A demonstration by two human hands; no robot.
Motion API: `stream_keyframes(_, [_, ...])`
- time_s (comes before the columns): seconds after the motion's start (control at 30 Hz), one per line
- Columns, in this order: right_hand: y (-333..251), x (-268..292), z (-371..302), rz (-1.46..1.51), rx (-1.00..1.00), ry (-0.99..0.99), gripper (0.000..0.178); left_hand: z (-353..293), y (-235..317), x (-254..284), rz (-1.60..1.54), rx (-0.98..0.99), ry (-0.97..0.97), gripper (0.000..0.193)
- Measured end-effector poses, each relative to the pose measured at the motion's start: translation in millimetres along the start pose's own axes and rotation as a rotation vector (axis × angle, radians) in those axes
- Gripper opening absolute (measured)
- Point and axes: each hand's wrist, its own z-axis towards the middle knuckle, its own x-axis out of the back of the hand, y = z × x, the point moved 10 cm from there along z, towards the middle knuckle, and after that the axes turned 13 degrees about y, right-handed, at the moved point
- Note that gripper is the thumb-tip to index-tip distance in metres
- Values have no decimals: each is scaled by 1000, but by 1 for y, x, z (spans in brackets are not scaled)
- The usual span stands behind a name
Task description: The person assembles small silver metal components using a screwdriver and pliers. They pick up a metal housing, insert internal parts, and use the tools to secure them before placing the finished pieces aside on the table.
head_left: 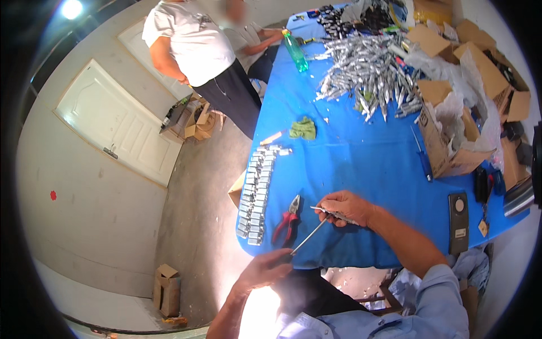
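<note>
My left hand [264, 270], somewhat blurred, is closed around a screwdriver [309, 237]; its long thin steel shaft shows, while the handle is hidden in the palm. The shaft's far end reaches the fingers of my right hand [349, 208]. Over the table's near edge, that hand pinches a slim silver metal part [339, 215], partly covered by the fingers. Just left of it, red-handled pliers [289, 219] lie on the blue cloth. Farther left, small silver metal pieces [257, 195] sit in neat rows along the table's edge.
A large heap of silver parts [364, 70] covers the far table [350, 152], beside a green bottle [296, 52]. Open cardboard boxes [451, 135] line the right side. A green cloth [303, 129] and another screwdriver [422, 155] lie about. Two people are at the far left.
</note>
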Motion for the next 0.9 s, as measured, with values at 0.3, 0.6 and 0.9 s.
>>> stream_keyframes(0.3, [-4, 19, 0, 146, 29, 99, 34, -35, 66, -30, 723, -739, 299, 47])
stream_keyframes(0.6, [-7, -6, -42, 94, 18, 189, 30, -69, 34, -30, 603, -669, 280, 42])
stream_keyframes(0.9, [32, -36, -120, 94, 34, 266, 33, -108, -11, -40, 408, -580, 198, 43])
